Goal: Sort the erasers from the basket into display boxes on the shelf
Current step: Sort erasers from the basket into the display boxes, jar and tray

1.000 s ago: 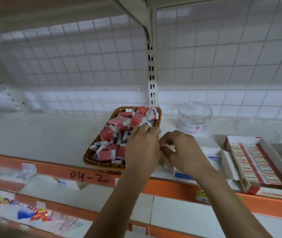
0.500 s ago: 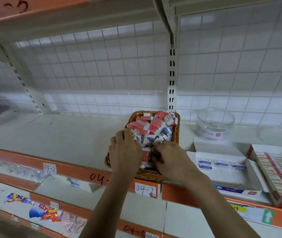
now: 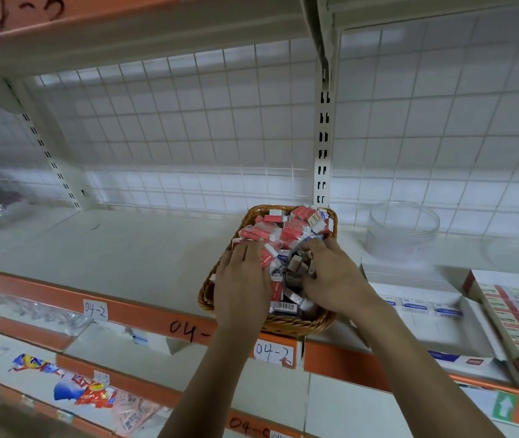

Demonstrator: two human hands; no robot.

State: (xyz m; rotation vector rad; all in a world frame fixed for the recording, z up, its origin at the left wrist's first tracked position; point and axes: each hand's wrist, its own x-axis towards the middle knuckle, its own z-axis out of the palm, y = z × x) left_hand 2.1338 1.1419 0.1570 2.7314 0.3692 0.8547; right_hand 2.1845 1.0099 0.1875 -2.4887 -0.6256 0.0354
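Head view: a brown woven wicker basket (image 3: pixel 296 324) sits at the front edge of the white shelf (image 3: pixel 125 248), heaped with small red-and-white wrapped erasers (image 3: pixel 286 230); the left hand (image 3: pixel 241 286) lies palm-down on the pile, fingers spread flat, grasping nothing visible; the right hand (image 3: pixel 335 279) digs in with curled fingers, its hold impossible to tell; just right, a white cardboard display box (image 3: pixel 425 327) holds blue-labelled erasers (image 3: pixel 413 305); beside it a red-trimmed display box (image 3: pixel 517 317); behind, a clear round plastic tub (image 3: pixel 402 230).

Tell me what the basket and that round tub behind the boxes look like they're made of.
The basket looks like woven wicker or rattan: brown braided strands with a slight gloss show along its rim. The round tub looks like clear plastic, since the shelf shows through its wall, though glass can't be ruled out.
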